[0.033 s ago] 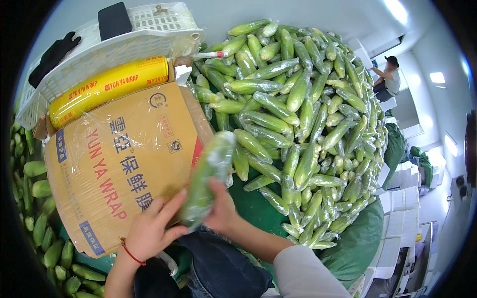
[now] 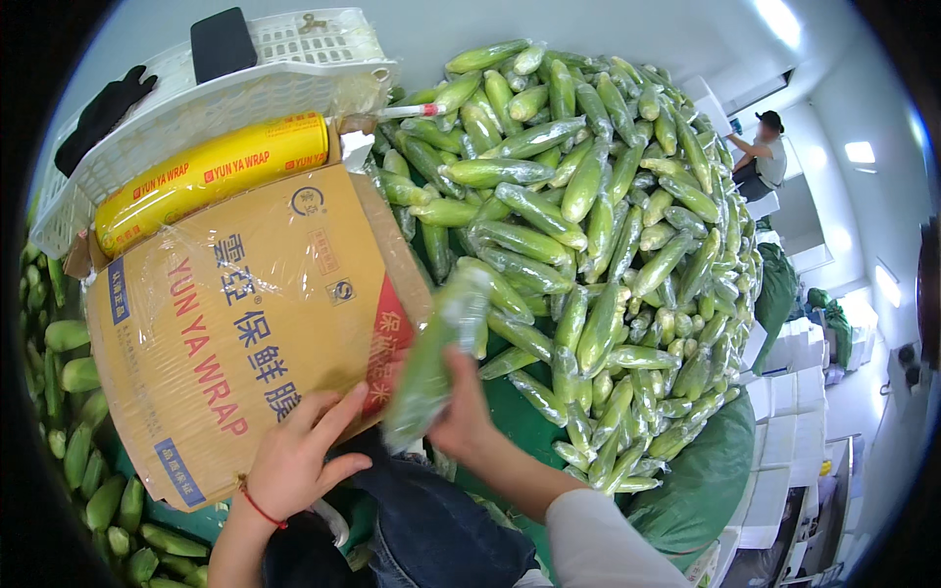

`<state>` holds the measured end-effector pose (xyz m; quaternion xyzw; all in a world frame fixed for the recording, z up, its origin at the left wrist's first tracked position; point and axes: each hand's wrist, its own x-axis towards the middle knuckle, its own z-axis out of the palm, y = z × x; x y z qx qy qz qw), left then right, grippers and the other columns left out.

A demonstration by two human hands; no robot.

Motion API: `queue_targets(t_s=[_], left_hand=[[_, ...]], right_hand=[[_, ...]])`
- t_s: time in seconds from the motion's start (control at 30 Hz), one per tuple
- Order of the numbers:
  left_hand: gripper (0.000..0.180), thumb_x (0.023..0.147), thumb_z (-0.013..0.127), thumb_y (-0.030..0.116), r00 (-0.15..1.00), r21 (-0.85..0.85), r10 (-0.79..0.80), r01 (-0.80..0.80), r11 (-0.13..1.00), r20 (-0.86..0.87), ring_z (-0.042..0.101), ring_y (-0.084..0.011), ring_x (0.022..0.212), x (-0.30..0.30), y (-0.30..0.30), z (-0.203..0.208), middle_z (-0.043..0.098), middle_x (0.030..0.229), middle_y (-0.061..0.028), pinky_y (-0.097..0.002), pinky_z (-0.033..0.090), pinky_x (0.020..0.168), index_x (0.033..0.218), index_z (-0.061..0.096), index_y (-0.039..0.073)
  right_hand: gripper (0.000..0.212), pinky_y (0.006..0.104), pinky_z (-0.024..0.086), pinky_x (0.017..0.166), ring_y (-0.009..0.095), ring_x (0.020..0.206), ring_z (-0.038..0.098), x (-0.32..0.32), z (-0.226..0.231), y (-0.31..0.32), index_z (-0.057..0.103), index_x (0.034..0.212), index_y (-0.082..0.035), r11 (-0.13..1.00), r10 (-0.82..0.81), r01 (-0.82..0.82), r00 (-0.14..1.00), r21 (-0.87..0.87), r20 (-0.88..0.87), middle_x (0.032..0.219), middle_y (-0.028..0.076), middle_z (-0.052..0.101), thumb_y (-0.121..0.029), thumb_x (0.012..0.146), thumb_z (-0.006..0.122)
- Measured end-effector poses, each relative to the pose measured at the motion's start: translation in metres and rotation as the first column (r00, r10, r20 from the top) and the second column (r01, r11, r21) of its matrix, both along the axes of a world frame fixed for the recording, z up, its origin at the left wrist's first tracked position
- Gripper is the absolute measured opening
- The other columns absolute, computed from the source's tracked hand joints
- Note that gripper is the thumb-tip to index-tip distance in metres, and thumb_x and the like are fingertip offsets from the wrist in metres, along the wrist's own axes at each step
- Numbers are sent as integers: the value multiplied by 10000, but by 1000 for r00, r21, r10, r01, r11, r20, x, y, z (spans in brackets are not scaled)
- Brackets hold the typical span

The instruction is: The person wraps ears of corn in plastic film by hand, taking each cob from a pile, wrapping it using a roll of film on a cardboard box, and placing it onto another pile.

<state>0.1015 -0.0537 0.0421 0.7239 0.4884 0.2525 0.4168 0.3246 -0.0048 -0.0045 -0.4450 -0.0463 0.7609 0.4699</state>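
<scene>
Within right fingers (image 2: pixel 459 370), one corn ear (image 2: pixel 431 355)

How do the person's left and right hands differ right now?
The left hand is empty, thumb and fingers apart; the right hand grips a film-wrapped corn cob. The left hand has a red bracelet at its wrist; the right hand shows none. Both are ungloved.

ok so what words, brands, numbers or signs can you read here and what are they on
I won't copy wording, but print shows here:
Carton: big red and dark blue lettering, a round logo, a red corner with characters, blue labels; its fine print is too small to read.
Yellow roll: repeated red lettering.
Wrapped corn in the right hand: blurred, no print discernible.
</scene>
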Motion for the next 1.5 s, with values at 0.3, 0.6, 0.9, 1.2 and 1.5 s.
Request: queue_targets(t_s=[0.3,0.6,0.9,1.2,1.5], left_hand=[[522,824,665,115,624,445,633,-456,771,-459,441,-384,1238,-110,-61,-51,417,1376,-221,-444,354,1053,1319,512,43],[190,858,637,138,551,735,747,-317,599,-372,554,-349,1072,-213,35,-70,567,1214,-152,-425,457,876,1024,595,58],[88,960,506,58,588,337,751,-802,493,301,450,-110,599,-212,38,1,483,668,-39,-262,414,568,885,481,21],[105,840,677,136,824,444,543,-431,786,-161,587,-261,634,-167,-127,-28,562,714,-84,-361,478,563,861,587,86],[171,974,489,157,20,66,998,-998,16,63,654,-262,829,-255,-169,-135,663,875,-147,-330,511,732,992,572,9]], right_hand=[[394,325,528,832,206,909,639,142,18,82,526,1223,-104,866,-69,17,994,499,85,950,78,655,-369,937,585],[853,476,287,1081,325,1322,346,-139,-16,96,382,1407,-76,-9,-510,-1000,26,26,859,1403,154,408,-458,738,747],[457,449,368,972,294,1158,480,-137,-35,135,565,1200,-81,106,-565,-987,38,118,824,1238,115,554,-328,833,679],[100,324,481,769,219,806,596,-5,-41,41,609,930,0,581,-66,-812,-102,-44,993,805,80,609,-83,881,581],[306,313,449,603,172,676,570,27,-68,21,631,1066,-60,311,-205,-942,63,126,977,873,68,660,-338,977,540]])
